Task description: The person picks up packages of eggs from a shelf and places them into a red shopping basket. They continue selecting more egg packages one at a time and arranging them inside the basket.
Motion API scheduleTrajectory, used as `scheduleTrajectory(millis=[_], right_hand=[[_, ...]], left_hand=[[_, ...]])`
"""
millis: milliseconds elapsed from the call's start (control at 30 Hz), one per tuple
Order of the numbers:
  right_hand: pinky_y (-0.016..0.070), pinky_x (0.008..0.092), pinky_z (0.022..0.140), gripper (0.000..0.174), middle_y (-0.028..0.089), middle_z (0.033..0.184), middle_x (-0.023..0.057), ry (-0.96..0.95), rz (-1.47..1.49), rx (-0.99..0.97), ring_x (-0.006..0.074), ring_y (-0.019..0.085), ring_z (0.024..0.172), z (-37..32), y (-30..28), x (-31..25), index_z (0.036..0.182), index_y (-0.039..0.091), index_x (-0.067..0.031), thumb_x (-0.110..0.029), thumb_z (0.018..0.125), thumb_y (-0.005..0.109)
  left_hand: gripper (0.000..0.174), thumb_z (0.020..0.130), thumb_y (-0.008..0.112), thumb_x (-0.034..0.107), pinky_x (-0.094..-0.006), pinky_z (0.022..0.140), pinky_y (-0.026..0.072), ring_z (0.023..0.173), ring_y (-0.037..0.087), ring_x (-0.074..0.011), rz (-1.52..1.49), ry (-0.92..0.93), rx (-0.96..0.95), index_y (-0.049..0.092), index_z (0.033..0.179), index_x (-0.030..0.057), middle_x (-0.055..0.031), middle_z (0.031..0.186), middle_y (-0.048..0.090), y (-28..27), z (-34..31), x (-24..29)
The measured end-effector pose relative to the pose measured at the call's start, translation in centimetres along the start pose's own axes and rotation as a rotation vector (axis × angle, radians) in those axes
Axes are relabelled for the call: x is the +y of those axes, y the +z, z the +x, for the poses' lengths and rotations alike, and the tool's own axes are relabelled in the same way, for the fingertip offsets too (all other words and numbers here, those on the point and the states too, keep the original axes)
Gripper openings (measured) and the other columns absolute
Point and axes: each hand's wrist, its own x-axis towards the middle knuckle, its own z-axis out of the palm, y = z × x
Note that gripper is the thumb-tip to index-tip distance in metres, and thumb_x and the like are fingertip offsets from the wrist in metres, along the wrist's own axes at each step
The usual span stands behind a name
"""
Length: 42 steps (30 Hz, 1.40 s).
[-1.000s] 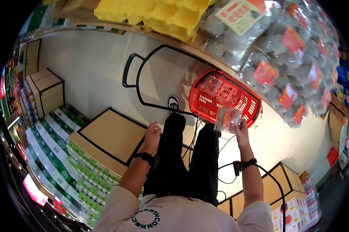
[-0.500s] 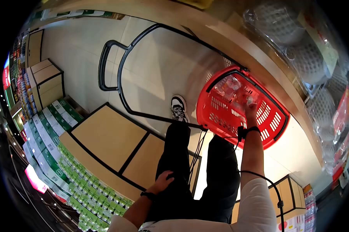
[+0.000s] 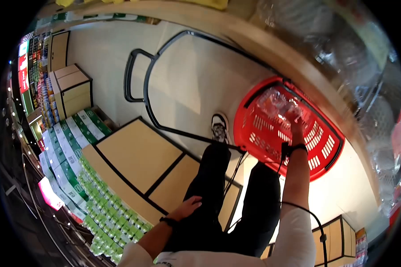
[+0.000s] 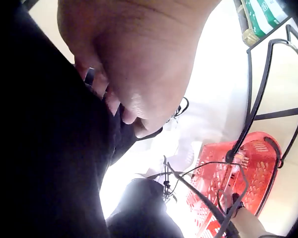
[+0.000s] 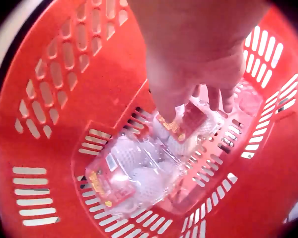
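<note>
The right hand (image 3: 294,115) is down inside the red basket (image 3: 271,147). In the right wrist view, that hand (image 5: 198,64) has its thumb and fingers around a clear pack with a red and yellow label (image 5: 191,119). Beside it on the basket floor lies another clear pack (image 5: 139,166) of round items in pale netting. The left hand (image 3: 186,208) rests on the black trousers at the thigh, holding nothing visible; its fingers lie loosely bent on the cloth in the left wrist view (image 4: 134,64).
The basket's long black handle (image 3: 148,84) stretches left over the floor. A wooden shelf edge (image 3: 271,42) with clear packs runs along the top and right. Pale wooden boxes (image 3: 138,153) and stacked green cartons (image 3: 107,209) stand at the left. Cables hang near the legs.
The right hand has carried the pack from over the basket's near rim down into it. The left hand has come down to the thigh. The view has shifted closer to the basket.
</note>
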Motion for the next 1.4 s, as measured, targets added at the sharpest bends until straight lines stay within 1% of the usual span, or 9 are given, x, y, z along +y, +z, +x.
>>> scheduleTrajectory(millis=[200,433,533,667,767,1000,1100,1200,1400], right_hand=[[0.0399,0.034,0.093,0.059,0.053,0.12,0.0158,-0.127,0.18,-0.03,0.0229,0.05,0.111,-7.0,-2.5,-4.0,0.124,0.043,0.0028,-0.029,0.079,0.064],[0.0437,0.0224,0.064,0.028,0.061,0.091,0.0042,0.03,0.604,-0.208,0.0108,0.056,0.077,-22.3,-12.7,-15.4,0.11,0.054,-0.0038,-0.017,0.085,0.056],[0.0433,0.0214,0.059,0.027,0.061,0.088,0.004,0.02,0.641,-0.123,0.0108,0.056,0.075,-28.7,-18.6,-22.3,0.108,0.054,-0.0018,-0.017,0.085,0.056],[0.0443,0.0227,0.067,0.025,0.06,0.086,0.0028,-0.198,0.624,0.09,0.0091,0.055,0.074,-33.8,-26.2,-30.1,0.102,0.056,0.0001,-0.019,0.087,0.056],[0.0418,0.0206,0.057,0.02,0.057,0.08,0.0005,-0.159,0.843,0.278,0.0074,0.053,0.068,-35.9,-30.8,-34.5,0.095,0.055,-0.0058,-0.024,0.086,0.057],[0.0451,0.0257,0.048,0.033,0.055,0.088,0.0079,-0.015,1.338,0.353,0.0123,0.053,0.062,-36.2,-34.0,-35.3,0.102,0.047,-0.0053,-0.032,0.084,0.056],[0.0438,0.0263,0.048,0.036,0.055,0.082,0.0085,0.025,1.225,0.678,0.0133,0.052,0.056,-36.2,-35.3,-33.2,0.098,0.048,-0.0029,-0.031,0.081,0.062],[0.0432,0.0261,0.051,0.035,0.055,0.079,0.0085,-0.021,1.03,0.798,0.0138,0.052,0.058,-35.8,-38.2,-31.8,0.095,0.049,-0.0018,-0.031,0.081,0.063],[0.0464,0.0338,0.073,0.057,0.06,0.09,0.0164,-0.083,0.663,0.683,0.0258,0.058,0.083,-31.5,-44.6,-32.0,0.111,0.05,0.0022,-0.04,0.076,0.065]], left_hand=[[0.034,0.089,0.052,0.024,-0.0303,0.084,0.0426,0.097,0.054,-0.0183,-0.081,0.057,0.051,0.05,0.118,0.004,-0.0086,0.101,0.059,-1.4,-1.3,3.0],[0.035,0.087,0.052,0.022,-0.0291,0.084,0.0421,0.093,0.055,-0.0179,-0.169,0.126,0.123,0.05,0.117,0.0019,-0.0088,0.1,0.059,-5.4,-3.7,5.5],[0.035,0.088,0.05,0.022,-0.0292,0.082,0.0422,0.091,0.055,-0.017,-0.23,0.174,0.147,0.05,0.116,0.0025,-0.0086,0.1,0.06,-8.8,-7.2,10.4],[0.036,0.088,0.046,0.026,-0.0287,0.078,0.0418,0.088,0.055,-0.0166,-0.2,0.3,0.23,0.05,0.117,0.0051,-0.0085,0.1,0.061,-13.8,-9.6,15.8],[0.032,0.085,0.05,0.021,-0.0271,0.072,0.0425,0.08,0.055,-0.0145,-0.265,0.396,0.236,0.051,0.113,0.0054,-0.0065,0.093,0.061,-16.8,-11.6,19.6],[0.031,0.09,0.046,0.029,-0.0273,0.073,0.043,0.085,0.056,-0.0129,-0.187,0.545,0.228,0.05,0.113,0.0095,-0.0051,0.098,0.06,-18.2,-17.0,28.8],[0.029,0.091,0.044,0.025,-0.0247,0.073,0.0432,0.086,0.056,-0.011,-0.176,0.637,0.175,0.05,0.115,0.0092,-0.0048,0.097,0.061,-15.1,-21.0,32.1],[0.03,0.09,0.045,0.025,-0.026,0.074,0.043,0.087,0.056,-0.012,-0.09,0.659,0.147,0.049,0.116,0.0087,-0.005,0.097,0.061,-12.5,-22.2,33.4],[0.032,0.088,0.046,0.022,-0.0238,0.072,0.0412,0.085,0.055,-0.0115,0.007,0.651,0.188,0.049,0.116,0.007,-0.0049,0.096,0.062,-7.8,-24.1,31.5]])
